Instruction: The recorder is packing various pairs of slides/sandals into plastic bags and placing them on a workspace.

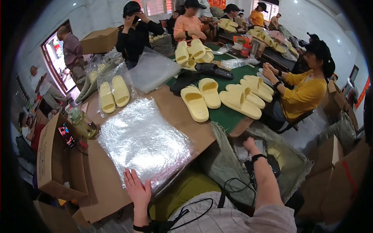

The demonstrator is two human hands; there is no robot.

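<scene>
My left hand (136,188) lies flat, fingers stretched out, on the near edge of a shiny stack of clear plastic bags (143,139) on the table. My right hand (250,145) reaches into a greenish woven sack (221,163) to the right of the table. Its fingers look curled; what they hold, if anything, is hidden. Black slippers or dark items (273,165) show inside the sack beside my wrist. Beyond the bag stack, a pair of pale yellow slides (120,91) lies in a clear bag. More yellow slides (195,104) stand unbagged on the table's green part.
An open cardboard box (46,155) stands at the left, with a phone (67,135) and a green-tinted bottle (82,122) beside it. Black slides (213,71) and loose clear bags (153,70) lie farther back. A co-worker in yellow (305,93) sits at the right; others work behind.
</scene>
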